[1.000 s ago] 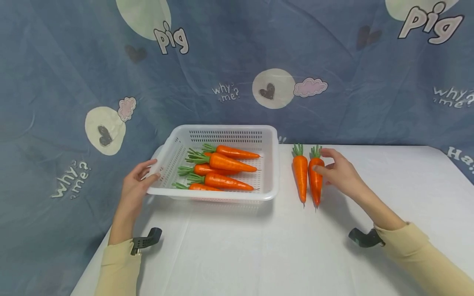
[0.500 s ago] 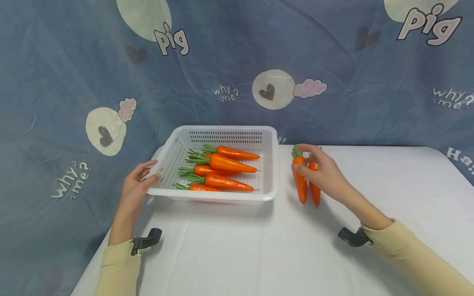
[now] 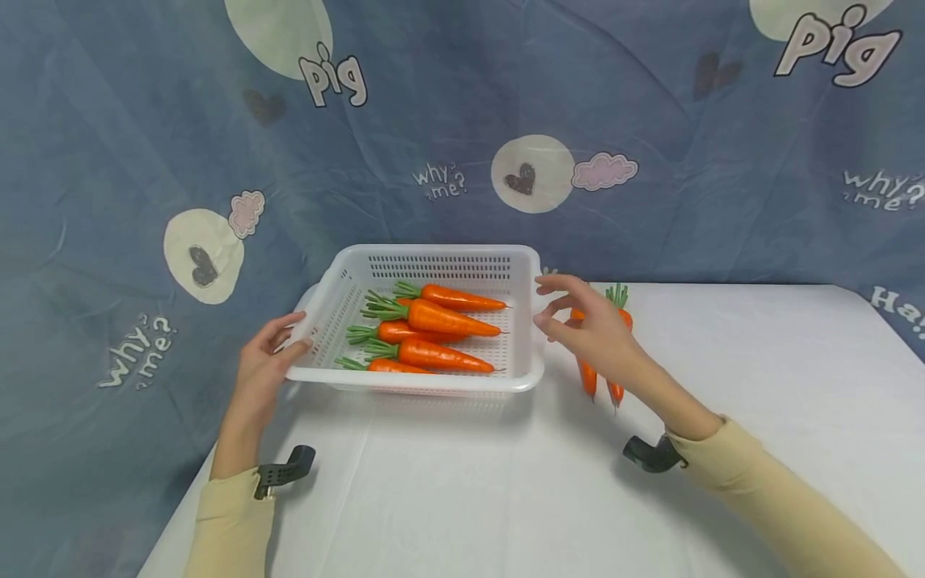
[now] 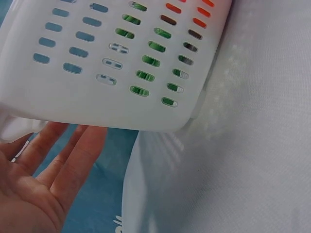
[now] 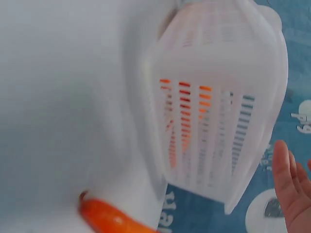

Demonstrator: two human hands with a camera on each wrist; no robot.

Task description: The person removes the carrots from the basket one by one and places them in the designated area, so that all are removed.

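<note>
A white slotted basket (image 3: 433,254) stands on the white table and holds several orange carrots (image 3: 433,317) with green tops. My left hand (image 3: 292,333) holds its left rim, thumb on top and fingers beneath; in the left wrist view those fingers (image 4: 63,150) lie straight under the basket's wall (image 4: 73,97). My right hand (image 3: 549,301) hovers open just beside the basket's right rim, holding nothing. Two more carrots (image 3: 621,317) lie on the table behind that hand, partly hidden by it. The right wrist view shows the basket (image 5: 218,73), one carrot (image 5: 107,216) and my fingers (image 5: 289,184).
A blue cloth backdrop (image 3: 462,120) with cartoon prints hangs right behind the table. The basket's left end reaches past the table's left edge (image 3: 217,457). White tablecloth (image 3: 506,482) stretches in front of the basket and to the right of the carrots.
My right hand has left the two carrots on the table and moved left to the basket's right rim. The left hand and basket have stayed put.
</note>
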